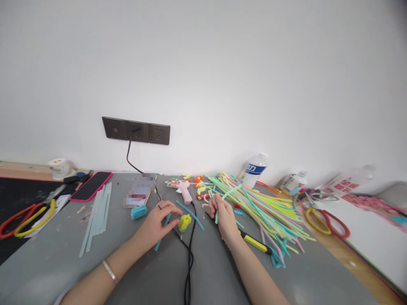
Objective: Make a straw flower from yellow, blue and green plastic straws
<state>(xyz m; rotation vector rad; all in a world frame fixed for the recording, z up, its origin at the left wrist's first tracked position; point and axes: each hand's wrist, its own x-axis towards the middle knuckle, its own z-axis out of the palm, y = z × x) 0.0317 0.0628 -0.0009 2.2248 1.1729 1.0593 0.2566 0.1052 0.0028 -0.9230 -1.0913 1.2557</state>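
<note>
My right hand (225,215) is closed around a light green pipe cleaner (232,191). One end of it sticks up to the right, and a short green bit shows below the fingers. My left hand (160,220) is held low over the table, its thumb and forefinger apart. Just beyond those fingertips is a small yellow bundle (184,222); whether they touch it I cannot tell. Blue pipe cleaner pieces (192,215) lie around it. A folded blue bundle (139,212) rests left of my left hand.
A pink glue gun (184,190) lies behind my hands, its black cable (190,254) running forward between them. A pile of pipe cleaners (267,207) and a yellow-black cutter (254,242) are at right. Scissors (34,216), glue sticks (97,216) and a phone (91,186) are at left.
</note>
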